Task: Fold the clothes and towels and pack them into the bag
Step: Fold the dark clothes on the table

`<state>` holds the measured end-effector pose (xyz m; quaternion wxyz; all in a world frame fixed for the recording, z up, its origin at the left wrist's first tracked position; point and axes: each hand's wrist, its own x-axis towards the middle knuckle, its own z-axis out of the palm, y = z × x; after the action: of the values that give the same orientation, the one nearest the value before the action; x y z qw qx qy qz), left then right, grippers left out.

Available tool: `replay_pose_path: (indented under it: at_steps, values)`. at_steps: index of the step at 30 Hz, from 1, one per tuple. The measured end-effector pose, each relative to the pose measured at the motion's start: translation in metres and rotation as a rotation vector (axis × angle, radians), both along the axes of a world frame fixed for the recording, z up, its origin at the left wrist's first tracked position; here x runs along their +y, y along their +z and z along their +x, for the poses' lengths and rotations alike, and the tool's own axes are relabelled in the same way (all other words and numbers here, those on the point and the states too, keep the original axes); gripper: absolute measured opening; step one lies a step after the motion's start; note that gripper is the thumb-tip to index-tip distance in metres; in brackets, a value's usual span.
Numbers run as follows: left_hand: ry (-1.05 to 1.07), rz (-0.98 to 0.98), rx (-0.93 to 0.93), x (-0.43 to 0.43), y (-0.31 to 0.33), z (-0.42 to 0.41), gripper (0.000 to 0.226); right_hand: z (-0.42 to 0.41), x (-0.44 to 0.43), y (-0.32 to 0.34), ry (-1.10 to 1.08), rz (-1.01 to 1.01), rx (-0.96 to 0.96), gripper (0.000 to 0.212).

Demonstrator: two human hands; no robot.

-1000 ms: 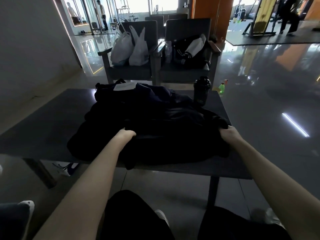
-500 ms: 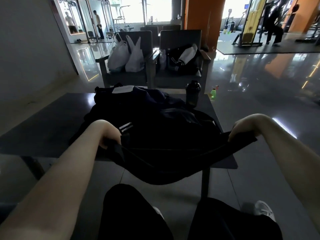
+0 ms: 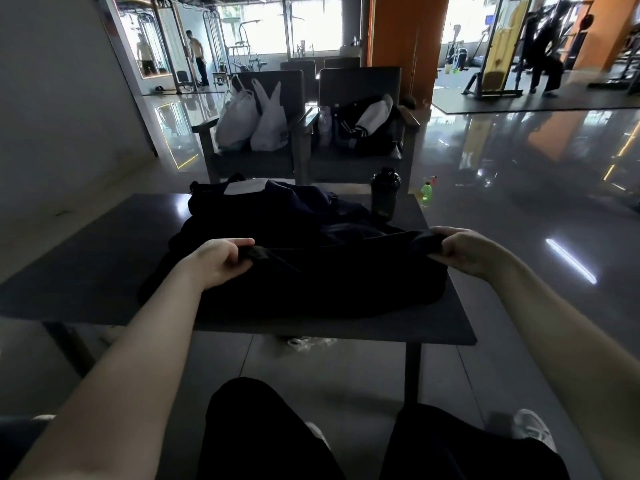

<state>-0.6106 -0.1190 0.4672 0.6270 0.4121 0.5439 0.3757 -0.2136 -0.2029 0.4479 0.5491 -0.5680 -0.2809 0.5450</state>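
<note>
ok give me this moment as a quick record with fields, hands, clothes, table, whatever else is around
dark garment: stretched by its upper edge, lower part lying on the table
left hand: grips one end of that edge, fingers curled round it
right hand: grips the other end
dark heap: behind the garment; bag and clothes too dark to tell apart
shaker bottle: upright, far right corner of the table
white plastic bags: on the left armchair

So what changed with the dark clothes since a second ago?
The left hand and right hand pulled the dark garment toward the person, off the table edge, then carried it back over the table. They gripped it throughout. The shaker bottle stayed put.
</note>
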Motion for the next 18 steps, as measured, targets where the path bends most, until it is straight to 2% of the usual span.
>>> replay_pose_path:
  at_steps: [3, 7, 9, 11, 13, 14, 16, 18]
  values:
    - [-0.015, 0.076, 0.049, 0.001, -0.011, 0.008, 0.062, -0.003, 0.005, -0.012, 0.01, -0.058, -0.285, 0.067]
    - [0.09, 0.155, 0.153, 0.01, -0.026, 0.014, 0.042, -0.004, 0.014, -0.028, -0.017, -0.017, -0.613, 0.069]
    - [0.148, 0.184, 0.213, 0.016, -0.035, 0.014, 0.024, -0.001, 0.02, -0.04, -0.06, 0.028, -0.693, 0.058]
    - [0.196, 0.201, 0.338, 0.022, -0.039, 0.012, 0.009, 0.003, 0.024, -0.049, -0.082, 0.037, -0.729, 0.035]
    - [0.199, 0.224, 0.54, 0.028, -0.044, 0.008, 0.018, 0.006, 0.027, -0.056, -0.095, 0.05, -0.829, 0.012]
    - [0.207, 0.217, 0.603, 0.028, -0.043, 0.007, 0.023, 0.008, 0.029, -0.058, -0.118, 0.069, -0.89, 0.011]
    - [0.236, 0.215, 0.583, 0.031, -0.045, 0.004, 0.028, 0.014, 0.031, -0.065, -0.156, 0.092, -0.922, 0.03]
    - [0.198, 0.168, 0.462, 0.031, -0.047, 0.002, 0.031, 0.015, 0.03, -0.067, -0.122, 0.039, -0.842, 0.042]
